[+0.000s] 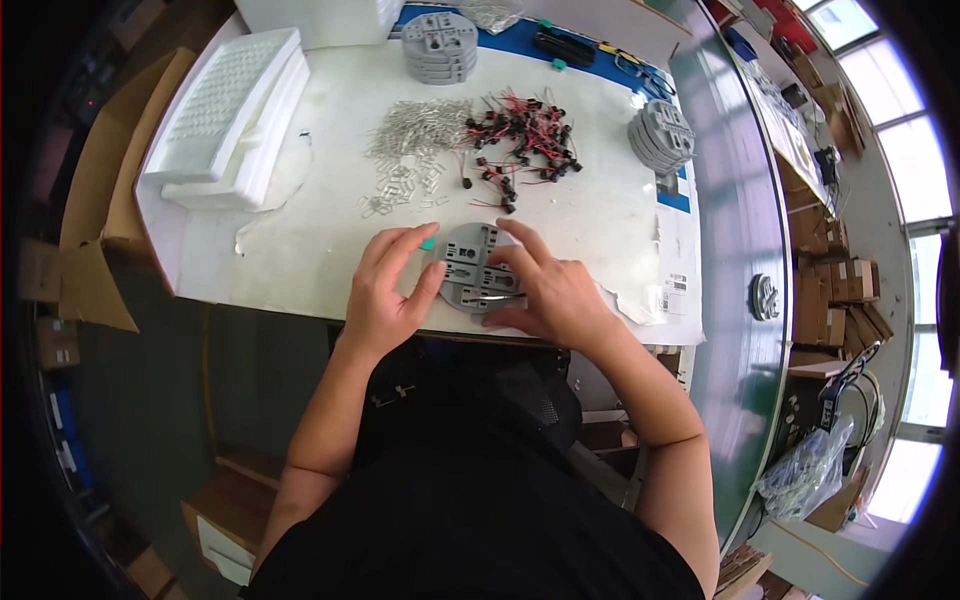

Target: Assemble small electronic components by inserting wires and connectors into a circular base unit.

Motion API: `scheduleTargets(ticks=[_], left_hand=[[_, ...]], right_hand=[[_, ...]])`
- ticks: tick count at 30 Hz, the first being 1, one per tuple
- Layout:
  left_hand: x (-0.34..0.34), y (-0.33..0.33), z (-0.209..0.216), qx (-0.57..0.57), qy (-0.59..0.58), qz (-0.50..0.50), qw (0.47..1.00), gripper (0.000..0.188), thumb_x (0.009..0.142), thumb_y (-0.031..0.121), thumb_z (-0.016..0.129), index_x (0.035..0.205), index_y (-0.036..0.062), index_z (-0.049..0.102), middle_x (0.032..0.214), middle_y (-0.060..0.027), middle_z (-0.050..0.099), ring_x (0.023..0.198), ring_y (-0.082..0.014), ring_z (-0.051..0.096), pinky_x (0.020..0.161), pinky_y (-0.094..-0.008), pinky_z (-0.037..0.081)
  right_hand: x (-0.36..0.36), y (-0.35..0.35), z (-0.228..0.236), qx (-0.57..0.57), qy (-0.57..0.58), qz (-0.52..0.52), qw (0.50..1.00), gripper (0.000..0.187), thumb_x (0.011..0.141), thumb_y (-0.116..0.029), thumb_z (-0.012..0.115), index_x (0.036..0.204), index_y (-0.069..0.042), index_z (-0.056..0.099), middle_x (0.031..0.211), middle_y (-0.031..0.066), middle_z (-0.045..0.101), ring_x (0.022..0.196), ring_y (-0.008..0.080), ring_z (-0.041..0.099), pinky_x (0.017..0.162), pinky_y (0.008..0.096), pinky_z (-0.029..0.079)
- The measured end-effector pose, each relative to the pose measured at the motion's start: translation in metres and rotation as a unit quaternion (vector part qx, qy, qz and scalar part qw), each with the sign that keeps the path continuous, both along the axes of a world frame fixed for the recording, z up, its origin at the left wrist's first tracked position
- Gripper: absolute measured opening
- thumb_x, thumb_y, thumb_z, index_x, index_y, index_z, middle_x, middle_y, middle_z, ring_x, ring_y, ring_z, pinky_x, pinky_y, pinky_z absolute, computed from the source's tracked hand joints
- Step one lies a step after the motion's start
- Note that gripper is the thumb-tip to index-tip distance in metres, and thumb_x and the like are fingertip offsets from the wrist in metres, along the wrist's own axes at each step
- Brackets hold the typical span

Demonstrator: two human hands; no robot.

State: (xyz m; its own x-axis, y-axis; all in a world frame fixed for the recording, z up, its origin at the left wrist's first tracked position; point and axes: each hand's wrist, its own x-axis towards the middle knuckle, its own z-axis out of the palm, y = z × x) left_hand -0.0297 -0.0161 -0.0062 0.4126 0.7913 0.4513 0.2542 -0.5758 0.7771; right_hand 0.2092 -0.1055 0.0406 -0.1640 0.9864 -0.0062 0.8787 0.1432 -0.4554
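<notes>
A grey round plastic plate (466, 258) with slots and raised blocks lies near the table's front edge. My left hand (384, 285) is at its left side, thumb and fingers apart, with nothing seen between them. From the right, my right hand (556, 297) curls over the plate, fingers at the far edge and middle, thumb by the near edge. A thin silvery strip (494, 298) shows on the plate close to that thumb. Behind the plate lie a heap of small metal clips (412, 140) and a tangle of black parts with red wires (525, 135).
Stacks of grey round plates (440, 50) stand at the back and right (660, 137). White foam trays (228, 115) sit at the left beside an open cardboard box (120, 200). Pliers (640, 68) lie on a blue mat behind. A translucent ledge (745, 290) runs along the right.
</notes>
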Motion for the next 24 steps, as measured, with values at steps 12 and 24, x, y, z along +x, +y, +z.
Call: scheduleTargets(ticks=[12,24], left_hand=[[-0.003,-0.001,0.009,0.063,0.17,-0.075,0.98,0.093,0.071,0.043,0.094,0.15,0.0136,0.055,0.135,-0.0084,0.06,0.122,-0.0295,0.061,0.108,-0.0438,0.045],[-0.004,-0.004,0.007,0.069,0.165,-0.077,0.981,0.093,0.069,0.047,0.094,0.148,0.0142,0.057,0.132,-0.0077,0.06,0.122,-0.0295,0.061,0.107,-0.0438,0.046]], right_hand=[[0.03,0.072,-0.025,0.08,0.097,-0.143,0.982,0.023,0.087,-0.017,0.083,0.105,-0.006,0.075,0.101,0.0093,0.074,0.084,0.0277,0.072,0.075,0.0375,0.056],[0.033,0.065,-0.028,0.088,0.12,-0.148,0.978,0.021,0.091,-0.008,0.076,0.111,-0.001,0.073,0.1,0.0085,0.073,0.074,0.0168,0.063,0.066,0.0312,0.05]])
